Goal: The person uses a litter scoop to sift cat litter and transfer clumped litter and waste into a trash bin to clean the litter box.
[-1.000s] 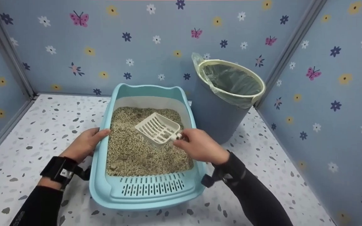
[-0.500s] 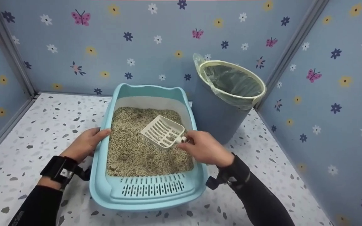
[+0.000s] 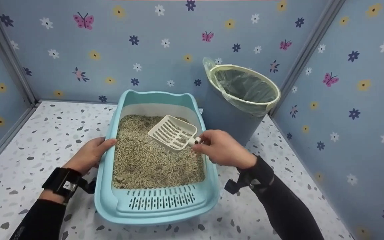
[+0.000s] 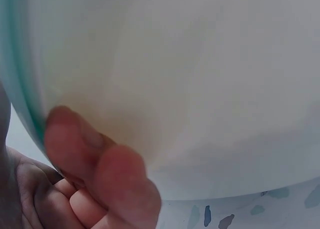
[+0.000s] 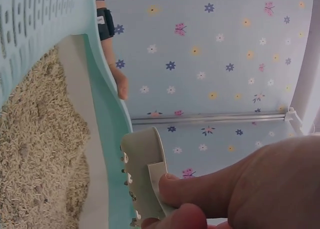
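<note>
A cream slotted litter scoop [image 3: 174,132] hovers over the pale brown pellet litter [image 3: 152,166] in a light blue litter box [image 3: 106,190]. My right hand [image 3: 227,149] pinches the scoop's short handle between thumb and fingers near the box's right rim. The scoop blade lies roughly flat, and litter shows through its slots. In the right wrist view, small bits cling at the slots of the scoop [image 5: 145,164]. My left hand [image 3: 90,154] grips the box's left rim, thumb on top. Its curled fingers [image 4: 122,184] press the outer wall in the left wrist view.
A grey-blue bin [image 3: 232,116] with a clear liner and cream rim stands behind and right of the box. Blue flowered panels [image 3: 165,66] enclose the back and sides. The floor [image 3: 62,126] is white with grey specks.
My right hand and the scoop have shifted right and, over the last half second, slightly away from me over the litter. The left hand stays on the rim.
</note>
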Tool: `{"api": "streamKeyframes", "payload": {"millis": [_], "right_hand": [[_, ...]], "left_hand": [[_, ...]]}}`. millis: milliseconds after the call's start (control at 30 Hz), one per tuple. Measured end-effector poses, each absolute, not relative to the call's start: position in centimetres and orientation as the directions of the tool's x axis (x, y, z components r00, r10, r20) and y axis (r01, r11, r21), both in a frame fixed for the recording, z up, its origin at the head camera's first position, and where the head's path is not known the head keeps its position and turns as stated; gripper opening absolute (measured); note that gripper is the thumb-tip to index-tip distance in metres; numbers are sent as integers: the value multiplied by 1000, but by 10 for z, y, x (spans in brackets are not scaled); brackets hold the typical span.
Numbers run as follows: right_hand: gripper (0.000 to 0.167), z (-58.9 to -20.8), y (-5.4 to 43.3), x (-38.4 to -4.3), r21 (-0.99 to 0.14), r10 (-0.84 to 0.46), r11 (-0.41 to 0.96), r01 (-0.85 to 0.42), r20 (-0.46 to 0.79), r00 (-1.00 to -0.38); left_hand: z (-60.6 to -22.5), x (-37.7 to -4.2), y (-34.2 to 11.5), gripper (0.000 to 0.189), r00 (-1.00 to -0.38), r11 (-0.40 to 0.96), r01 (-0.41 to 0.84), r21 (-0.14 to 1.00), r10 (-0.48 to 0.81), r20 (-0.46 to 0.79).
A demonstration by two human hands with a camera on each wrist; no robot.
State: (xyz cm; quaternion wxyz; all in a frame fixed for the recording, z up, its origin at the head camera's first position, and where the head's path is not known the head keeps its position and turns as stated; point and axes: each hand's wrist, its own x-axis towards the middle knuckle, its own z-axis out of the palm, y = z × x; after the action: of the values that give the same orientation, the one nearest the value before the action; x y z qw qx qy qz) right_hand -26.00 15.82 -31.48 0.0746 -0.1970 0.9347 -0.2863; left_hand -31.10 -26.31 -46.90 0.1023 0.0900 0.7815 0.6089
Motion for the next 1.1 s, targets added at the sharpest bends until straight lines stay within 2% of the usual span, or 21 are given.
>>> {"api": "streamKeyframes", "payload": {"millis": [300,600,867,1100], "right_hand": [[28,-249,179,-274,-578,-402,751,-320,-15,-915],[38,-196,213,-299,-608,-282,766,-211,-23,-959],[46,-181,242,-320,-589,-187,798,-125,-45,-981],[44,-182,260,-333,-573,-143,812,-107,-18,-989]], "left_hand": [[-469,-310,-264,77,-961,236,14,972,270,-52],[-469,-309,-263,79,-964,238,5,971,260,-59],[-469,-309,-262,75,-964,234,8,972,262,-55],[-468,-308,-262,76,-965,240,12,971,257,-51]]}}
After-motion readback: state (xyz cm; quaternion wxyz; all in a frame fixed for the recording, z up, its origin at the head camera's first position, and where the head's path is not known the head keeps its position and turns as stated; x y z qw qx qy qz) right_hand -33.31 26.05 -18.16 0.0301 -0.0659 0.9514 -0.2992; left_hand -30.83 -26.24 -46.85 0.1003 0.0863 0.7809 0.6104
